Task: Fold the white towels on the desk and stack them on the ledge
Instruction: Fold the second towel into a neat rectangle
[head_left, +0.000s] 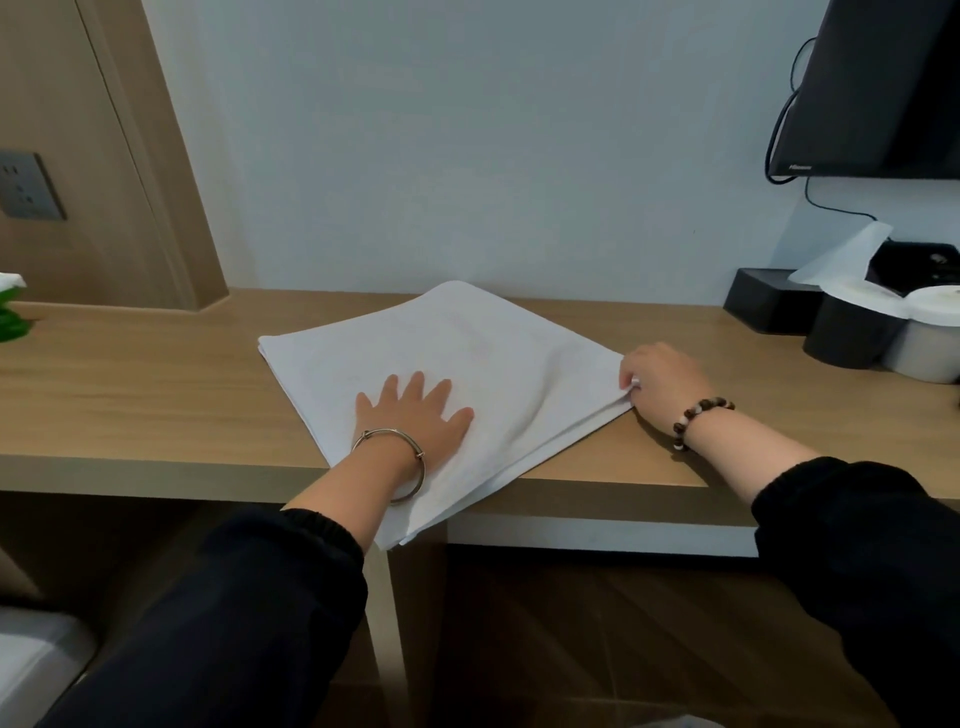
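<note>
Up at the top right, a black TV (883, 88) is hanging on the wall with a small white logo on its lower bezel, too blurred to read; no other writing is showing. Both arms are reaching forward in black sleeves (249, 613) over the wooden tabletop (130, 395). The left hand (415, 415), with a metal bangle (395, 462) on its wrist, is lying palm down with fingers spread and flat on the near left part of the towel (467, 364), so its grip is open and pressing rather than holding. The right hand (662, 382), with a beaded bracelet (698, 421) on its wrist, is resting at the towel's right corner with its fingers curled in, its grip closed on the stacked edges there. The towel is white, folded into a flat layered sheet, and is sitting skewed in the middle of the tabletop, its far corner pointing toward the wall. Its near corner is hanging over the front edge, and a soft crease is running across it between the hands. To the far right, black and white cups (883, 338) are standing beside a black box (763, 301), well apart from the towel.
</note>
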